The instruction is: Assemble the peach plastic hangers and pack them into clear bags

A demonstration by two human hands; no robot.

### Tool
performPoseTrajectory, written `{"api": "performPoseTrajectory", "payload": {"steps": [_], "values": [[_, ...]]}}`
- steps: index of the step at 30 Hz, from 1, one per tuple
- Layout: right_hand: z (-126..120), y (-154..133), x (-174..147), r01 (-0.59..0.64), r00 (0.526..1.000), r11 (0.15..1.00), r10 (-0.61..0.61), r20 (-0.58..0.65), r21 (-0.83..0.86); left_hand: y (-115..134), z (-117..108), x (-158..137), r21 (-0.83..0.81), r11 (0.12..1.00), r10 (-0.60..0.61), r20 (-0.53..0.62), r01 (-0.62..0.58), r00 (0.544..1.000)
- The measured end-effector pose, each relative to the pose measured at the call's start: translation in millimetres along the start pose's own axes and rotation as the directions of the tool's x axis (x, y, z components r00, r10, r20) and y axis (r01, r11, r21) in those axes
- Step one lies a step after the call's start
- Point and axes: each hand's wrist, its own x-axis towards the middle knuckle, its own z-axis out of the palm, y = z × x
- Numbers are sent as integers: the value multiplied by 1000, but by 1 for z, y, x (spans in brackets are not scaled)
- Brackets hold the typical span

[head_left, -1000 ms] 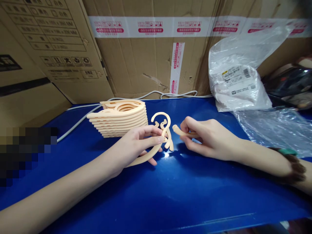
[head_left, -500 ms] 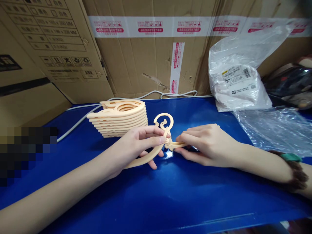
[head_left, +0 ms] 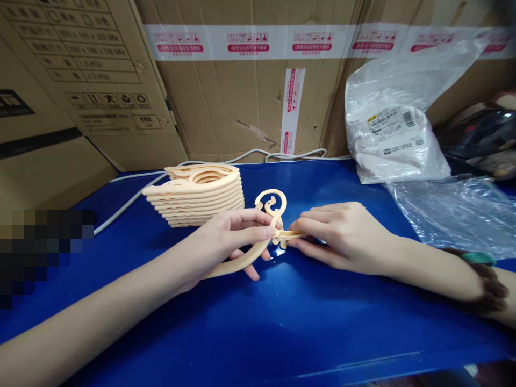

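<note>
A cream plastic clothes hanger (head_left: 244,261) with a curved hook is held between both hands above the blue table (head_left: 258,328). My left hand (head_left: 237,231) pinches it just below the hook, thumb on top, with one curved arm running under the palm. Closed on the hanger's other arm, my right hand (head_left: 334,235) hides most of that piece. A small hooked end shows inside the big hook, and a stubby peg sticks down at the joint. Behind my left hand stands a neat stack of similar cream hangers (head_left: 195,201).
Cardboard boxes (head_left: 226,102) wall off the back and left. A white cable (head_left: 141,203) runs along the table's rear edge. At the right lie a white plastic parcel bag (head_left: 397,137) and a clear plastic sheet (head_left: 455,215).
My right hand has shifted up slightly and turned the hanger's right arm, so its joint end sits at a different angle. My left hand has stayed almost still.
</note>
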Motion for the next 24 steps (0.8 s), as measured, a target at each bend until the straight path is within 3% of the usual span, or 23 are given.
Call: {"api": "performPoseTrajectory", "payload": {"steps": [24], "values": [[0, -3, -2, -11, 996, 984, -5, 89, 176, -3, -1, 1, 32, 998, 46, 21, -47, 999]]}}
